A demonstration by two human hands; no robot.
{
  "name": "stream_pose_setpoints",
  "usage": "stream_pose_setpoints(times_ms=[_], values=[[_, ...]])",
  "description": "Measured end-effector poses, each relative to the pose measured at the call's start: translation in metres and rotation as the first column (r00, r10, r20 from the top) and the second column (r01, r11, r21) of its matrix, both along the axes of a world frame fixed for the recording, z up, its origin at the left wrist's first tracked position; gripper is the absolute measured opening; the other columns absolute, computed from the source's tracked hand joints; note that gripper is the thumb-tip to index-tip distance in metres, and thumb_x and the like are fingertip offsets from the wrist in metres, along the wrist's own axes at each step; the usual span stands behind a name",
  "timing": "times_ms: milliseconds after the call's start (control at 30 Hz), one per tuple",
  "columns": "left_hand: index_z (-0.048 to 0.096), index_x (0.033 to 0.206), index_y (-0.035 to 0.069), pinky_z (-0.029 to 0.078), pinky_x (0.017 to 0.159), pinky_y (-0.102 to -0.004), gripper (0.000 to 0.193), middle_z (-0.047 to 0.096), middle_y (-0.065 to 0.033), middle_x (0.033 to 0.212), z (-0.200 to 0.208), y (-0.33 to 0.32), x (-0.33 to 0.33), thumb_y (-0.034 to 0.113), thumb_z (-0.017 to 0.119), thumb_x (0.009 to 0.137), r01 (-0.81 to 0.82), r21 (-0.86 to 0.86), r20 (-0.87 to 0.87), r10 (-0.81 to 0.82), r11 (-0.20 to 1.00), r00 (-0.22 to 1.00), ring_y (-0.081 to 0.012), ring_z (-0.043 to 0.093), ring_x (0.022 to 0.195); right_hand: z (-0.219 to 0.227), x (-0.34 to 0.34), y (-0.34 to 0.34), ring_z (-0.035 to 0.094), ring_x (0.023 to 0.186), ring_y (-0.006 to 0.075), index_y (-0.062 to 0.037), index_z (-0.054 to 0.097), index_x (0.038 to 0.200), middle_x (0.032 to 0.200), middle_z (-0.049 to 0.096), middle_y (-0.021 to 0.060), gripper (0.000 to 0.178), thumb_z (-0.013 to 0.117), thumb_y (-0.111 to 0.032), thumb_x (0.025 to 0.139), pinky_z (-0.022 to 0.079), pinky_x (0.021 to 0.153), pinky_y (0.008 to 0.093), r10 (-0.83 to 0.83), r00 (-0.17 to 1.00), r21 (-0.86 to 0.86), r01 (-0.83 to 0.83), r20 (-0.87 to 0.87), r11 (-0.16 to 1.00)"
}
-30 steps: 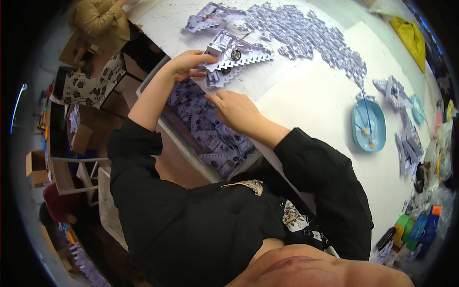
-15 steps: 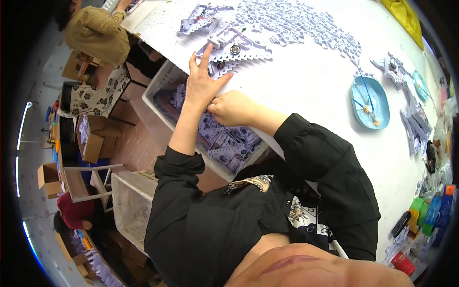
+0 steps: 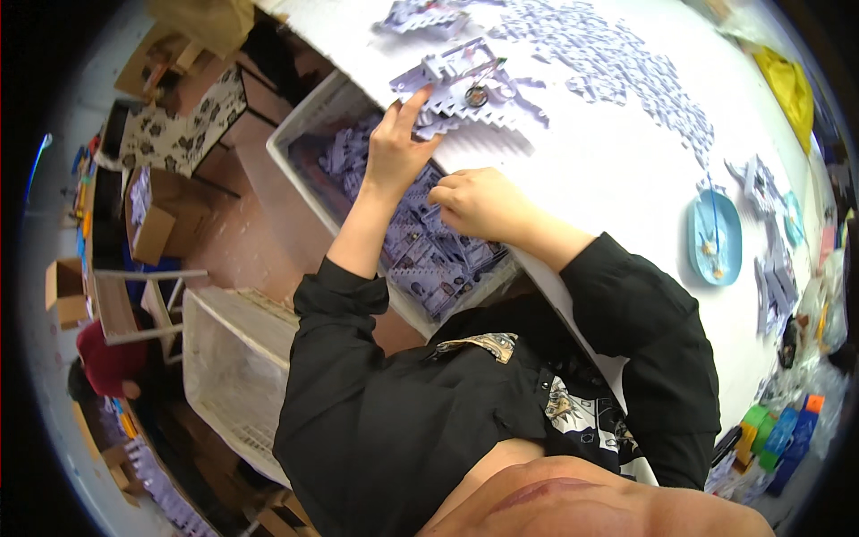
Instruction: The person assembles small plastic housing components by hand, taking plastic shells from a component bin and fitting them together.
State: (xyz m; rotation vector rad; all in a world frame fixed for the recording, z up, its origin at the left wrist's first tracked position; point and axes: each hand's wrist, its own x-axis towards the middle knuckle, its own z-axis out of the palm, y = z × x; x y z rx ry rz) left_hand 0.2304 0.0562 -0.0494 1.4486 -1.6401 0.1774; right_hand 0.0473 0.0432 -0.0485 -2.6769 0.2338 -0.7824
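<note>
My left hand (image 3: 398,150) reaches over the table edge, its thumb and fingers around the left end of a pale lilac plastic part (image 3: 483,100) with toothed edges. A small round dark-rimmed piece and thin wires show on that part. My right hand (image 3: 479,202) is closer to me, over the table edge, with its fingers curled in; whatever they hold, if anything, is hidden. Under both hands stands a translucent plastic crate (image 3: 304,125), heaped with similar lilac parts (image 3: 438,259). Another toothed part (image 3: 420,20) lies farther back on the table.
Many small lilac pieces (image 3: 617,58) spread across the white table (image 3: 617,188). To the right are a blue dish (image 3: 696,240) with a thin blue stick, more lilac assemblies (image 3: 775,277) and tape rolls (image 3: 761,425). An empty-looking crate (image 3: 224,358), a stool and cardboard boxes (image 3: 170,219) stand at left.
The view has shifted, so the table things appear farther right and lower. My right hand has drawn away from my left wrist. My left hand's fingers have closed in on the toothed part.
</note>
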Motion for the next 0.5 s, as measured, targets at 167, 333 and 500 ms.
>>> stream_pose_setpoints(times_ms=[167, 333, 500], values=[[0.059, 0.133, 0.010, 0.059, 0.079, -0.0379, 0.068, 0.068, -0.0166, 0.111, -0.006, 0.008, 0.013, 0.005, 0.084, 0.070, -0.001, -0.087, 0.018, 0.002, 0.996, 1.000, -0.0334, 0.070, 0.096, 0.016, -0.004, 0.000, 0.067, 0.076, 0.0238, -0.0098, 0.070, 0.089, 0.078, 0.066, 0.0041, 0.012, 0.066, -0.009, 0.077, 0.054, 0.067, 0.0371, -0.008, 0.992, -0.006, 0.008, -0.127, 1.000], [0.059, 0.134, 0.011, 0.060, 0.073, -0.0379, 0.074, 0.067, -0.0188, 0.108, 0.001, 0.030, 0.036, 0.005, 0.086, 0.065, -0.022, -0.174, -0.028, 0.017, 0.985, 0.999, -0.0320, 0.070, 0.086, 0.025, -0.001, -0.001, 0.066, 0.074, 0.0251, -0.0097, 0.070, 0.089, 0.077, 0.065, 0.0051, 0.013, 0.066, -0.007, 0.077, 0.054, 0.065, 0.0370, 0.016, 0.987, 0.017, -0.013, -0.161, 1.000], [0.056, 0.134, 0.002, 0.054, 0.094, -0.0338, 0.065, 0.067, -0.0171, 0.123, -0.002, 0.065, 0.097, -0.004, 0.079, 0.074, -0.383, -0.250, -0.140, 0.358, 0.889, 0.923, -0.0279, 0.068, 0.108, 0.037, 0.007, -0.012, 0.068, 0.074, 0.0237, -0.0111, 0.072, 0.094, 0.080, 0.068, 0.0056, 0.016, 0.066, -0.005, 0.081, 0.054, 0.064, 0.0360, -0.010, 0.991, 0.312, 0.051, -0.132, 0.949]])
